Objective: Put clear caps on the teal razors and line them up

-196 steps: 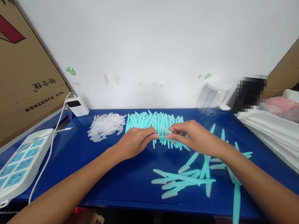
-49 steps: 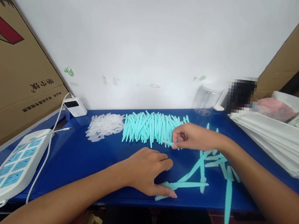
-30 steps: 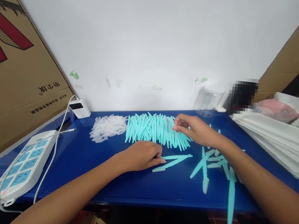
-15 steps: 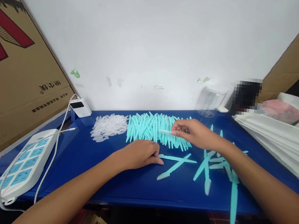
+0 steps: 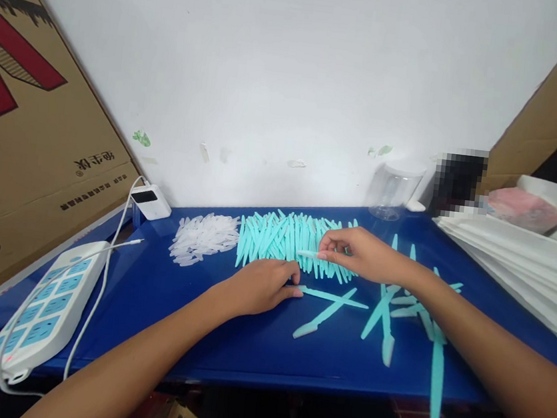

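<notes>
My left hand [image 5: 264,286] is closed at the left end of a turquoise eyebrow razor [image 5: 333,298], which lies over another razor [image 5: 324,315]. Thumb and fingertips of my right hand [image 5: 354,251] pinch a second turquoise razor [image 5: 307,253], held level above the front of the razor pile [image 5: 275,235]. To the left of that pile is a heap of small translucent white caps [image 5: 205,237]. More razors [image 5: 386,322] lie loosely crossed near my right forearm, and one [image 5: 435,388] reaches past the table's front edge.
A white power strip [image 5: 46,310] with a cable and a small white device [image 5: 151,201] are on the left, beside a large carton [image 5: 39,141]. A clear jar [image 5: 394,189] stands by the wall. White trays [image 5: 518,263] are stacked on the right of the blue table [image 5: 222,350].
My left thumb has moved slightly up and left, onto the end of the lying razor. The razor in my right hand is a little lower.
</notes>
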`<state>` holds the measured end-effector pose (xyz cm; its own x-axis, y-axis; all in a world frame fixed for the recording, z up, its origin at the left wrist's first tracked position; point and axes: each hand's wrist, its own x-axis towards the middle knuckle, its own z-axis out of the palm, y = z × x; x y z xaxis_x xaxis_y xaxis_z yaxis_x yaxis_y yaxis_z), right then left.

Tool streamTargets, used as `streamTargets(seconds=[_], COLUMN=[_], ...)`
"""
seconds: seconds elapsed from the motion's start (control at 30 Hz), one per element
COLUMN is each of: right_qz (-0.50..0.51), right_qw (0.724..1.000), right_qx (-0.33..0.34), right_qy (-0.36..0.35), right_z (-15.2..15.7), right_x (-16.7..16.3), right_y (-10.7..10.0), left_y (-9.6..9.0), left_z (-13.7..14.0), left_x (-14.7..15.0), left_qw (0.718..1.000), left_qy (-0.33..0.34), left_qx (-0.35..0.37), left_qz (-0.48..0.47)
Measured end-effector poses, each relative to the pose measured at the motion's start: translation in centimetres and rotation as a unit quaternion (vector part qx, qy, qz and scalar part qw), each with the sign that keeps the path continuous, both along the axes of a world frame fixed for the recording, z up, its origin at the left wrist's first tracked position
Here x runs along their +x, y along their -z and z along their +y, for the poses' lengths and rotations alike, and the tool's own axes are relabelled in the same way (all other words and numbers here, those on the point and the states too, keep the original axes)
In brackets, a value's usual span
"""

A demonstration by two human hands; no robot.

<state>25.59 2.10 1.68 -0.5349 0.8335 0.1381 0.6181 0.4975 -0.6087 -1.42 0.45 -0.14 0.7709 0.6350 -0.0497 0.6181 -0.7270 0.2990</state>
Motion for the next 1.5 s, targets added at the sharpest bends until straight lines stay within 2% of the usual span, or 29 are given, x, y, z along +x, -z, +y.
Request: streamTargets(seconds=[0.23,0.43,0.53,0.67,0.77,0.87,0.97,1.1,1.27,1.33,1.37,1.5], right_qz=[0.013,0.044,0.058,0.070,0.056,0.050,0.055,0.068,0.062,0.059,0.057,0.056], right_qw=[1.000,0.998,0.994,0.987,0.994,0.997,0.997,0.995,0.992,0.991,0.991,0.989], right_qx=[-0.008,-0.040,-0.083,-0.140,-0.094,-0.052,-0.058,-0.077,-0.096,-0.099,-0.102,-0.113], right_qy=[-0.002,-0.026,-0.029,-0.027,-0.031,-0.020,-0.011,-0.016,-0.061,-0.068,-0.070,-0.072], right_z=[-0.3,-0.4,-0.7,-1.2,-1.2,-1.1,-1.3,-1.7,-1.9,-2.0,-2.0,-2.1], right_x=[-0.1,-0.3,-0.5,-0.8,-1.0,-1.3,-1.5,-1.6,-1.5,-1.5,-1.5,-1.6], right_y=[-0.1,-0.4,-0.5,-0.5,-0.5,-0.5,-0.5,-0.5,-0.7,-0.8,-0.8,-0.7], left_y=[-0.2,0.4,0.6,0.5,0.3,0.2,0.4,0.8,0.5,0.3,0.2,0.1], left_z=[-0.3,0.3,0.7,1.2,1.4,1.5,1.6,1.7,1.8,1.8,1.7,1.3], left_x=[0.1,-0.1,-0.2,-0.2,-0.1,0.0,0.2,0.6,0.8,0.7,0.6,0.4], left_qw=[0.998,0.998,0.999,0.991,0.975,0.949,0.909,0.861,0.835,0.840,0.852,0.915], left_qy=[0.011,-0.017,-0.030,-0.054,-0.083,-0.121,-0.154,-0.154,-0.148,-0.146,-0.141,-0.129], left_qx=[0.046,0.052,0.029,0.003,-0.014,-0.076,-0.136,-0.193,-0.242,-0.255,-0.255,-0.194], left_qz=[0.049,0.021,-0.018,-0.122,-0.204,-0.281,-0.362,-0.446,-0.471,-0.455,-0.435,-0.328])
